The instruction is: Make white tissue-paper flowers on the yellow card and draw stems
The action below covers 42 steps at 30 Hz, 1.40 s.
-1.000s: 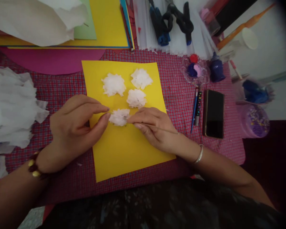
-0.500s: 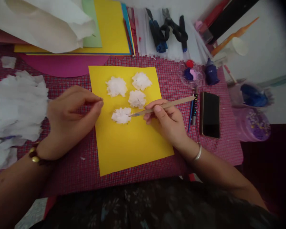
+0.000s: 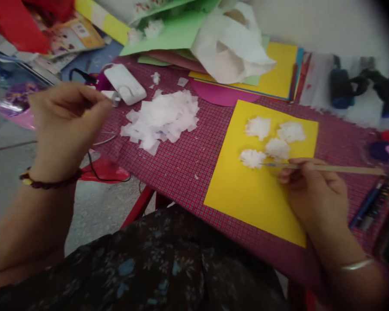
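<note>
My right hand (image 3: 316, 194) grips a pale wooden stick (image 3: 339, 168) with a thin greyish tip. That tip is at the edge of a ruffled white paper flower (image 3: 253, 159) on a yellow sheet (image 3: 246, 196). Several such flowers sit there, among them a white paper puff (image 3: 291, 131) at the upper right. My left hand (image 3: 68, 125) is raised beyond the table's left edge, away from the sheet. Its thumb and forefinger are pressed together; whatever they may hold is too small to make out.
A heap of white paper squares (image 3: 164, 116) lies left of the sheet, near a white adapter (image 3: 125, 84). Behind are stacked coloured papers (image 3: 278, 65) and crumpled white paper (image 3: 230, 47). Dark clamps (image 3: 343, 86) stand at the back right, pens (image 3: 368, 203) nearer.
The view has swung left, bringing the whole paper heap into sight. My left hand has moved left, away from the yellow sheet. The stick's tip stays at the same flower.
</note>
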Each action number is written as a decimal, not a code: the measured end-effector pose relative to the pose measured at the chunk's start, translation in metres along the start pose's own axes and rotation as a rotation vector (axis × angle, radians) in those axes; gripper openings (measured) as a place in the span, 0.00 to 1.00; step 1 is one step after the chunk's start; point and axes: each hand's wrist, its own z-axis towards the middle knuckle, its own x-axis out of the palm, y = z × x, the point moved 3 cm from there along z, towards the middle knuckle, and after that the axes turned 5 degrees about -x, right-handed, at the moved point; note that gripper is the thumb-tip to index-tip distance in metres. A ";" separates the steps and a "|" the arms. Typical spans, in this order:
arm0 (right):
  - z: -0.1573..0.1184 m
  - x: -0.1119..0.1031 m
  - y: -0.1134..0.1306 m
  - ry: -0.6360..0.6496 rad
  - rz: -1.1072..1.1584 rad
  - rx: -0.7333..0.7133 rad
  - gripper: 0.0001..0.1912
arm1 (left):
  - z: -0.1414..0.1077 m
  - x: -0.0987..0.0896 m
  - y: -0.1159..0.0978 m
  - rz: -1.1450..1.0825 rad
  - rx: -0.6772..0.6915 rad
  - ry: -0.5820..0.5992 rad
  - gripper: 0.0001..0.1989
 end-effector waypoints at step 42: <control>-0.018 0.035 0.021 0.314 -0.065 -0.139 0.22 | -0.036 0.155 -0.193 -0.938 -0.112 1.103 0.07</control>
